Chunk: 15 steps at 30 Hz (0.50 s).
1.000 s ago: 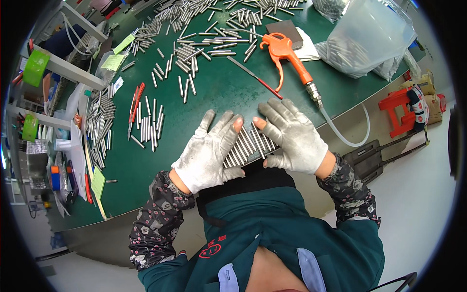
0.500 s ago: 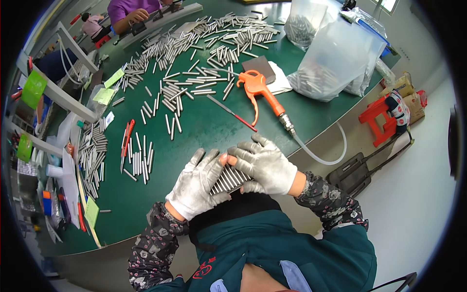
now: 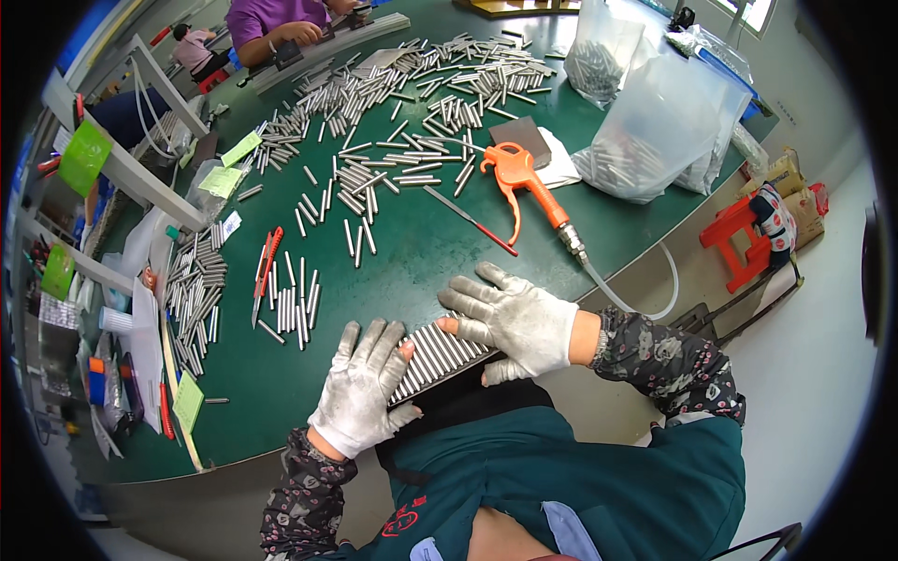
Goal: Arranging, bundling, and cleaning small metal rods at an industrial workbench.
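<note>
green tabletop [image 3: 412,271] is curving away from the wearer, its near edge running just beside the row of steel pins [image 3: 438,360]. this row is lying between the gloved hands, its long axis slanting up toward the right, each pin pointing roughly away from the body. the left hand [image 3: 360,397] is bracketing the lower end, the right hand [image 3: 528,323] the upper; both are spreading wide, neither being plainly nearer. beyond the fingertips, tabletop is stretching toward a red-handled file [image 3: 496,240] and orange air blow gun [image 3: 513,170].
</note>
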Motion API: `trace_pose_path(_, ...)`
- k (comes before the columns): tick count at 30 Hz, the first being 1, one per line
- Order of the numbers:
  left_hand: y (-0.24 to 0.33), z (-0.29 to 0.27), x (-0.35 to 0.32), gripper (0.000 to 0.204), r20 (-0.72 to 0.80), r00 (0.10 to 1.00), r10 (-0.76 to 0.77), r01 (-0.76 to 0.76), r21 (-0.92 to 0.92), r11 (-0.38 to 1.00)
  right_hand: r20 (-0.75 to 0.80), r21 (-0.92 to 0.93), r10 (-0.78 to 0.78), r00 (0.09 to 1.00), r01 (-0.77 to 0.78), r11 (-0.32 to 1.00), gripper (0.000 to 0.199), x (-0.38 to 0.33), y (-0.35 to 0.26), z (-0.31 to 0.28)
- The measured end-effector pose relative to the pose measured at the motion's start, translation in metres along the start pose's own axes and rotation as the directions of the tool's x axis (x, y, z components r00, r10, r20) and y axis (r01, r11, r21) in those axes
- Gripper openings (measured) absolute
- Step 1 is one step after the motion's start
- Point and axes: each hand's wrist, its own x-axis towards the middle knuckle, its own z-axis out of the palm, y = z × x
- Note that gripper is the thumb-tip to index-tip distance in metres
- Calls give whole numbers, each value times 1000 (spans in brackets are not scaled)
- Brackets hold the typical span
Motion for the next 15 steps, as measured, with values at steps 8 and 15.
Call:
trace_pose_path(8,-2,1,-4,84,-56,998,-12,8,-74,997,-391,-323,281,876,-417,850,50,19,85,-81)
trace_pose_path(15,0,-3,-2,84,-43,999,-21,17,-105,994,17,-368,605,796,-558,744,71,32,179,-66)
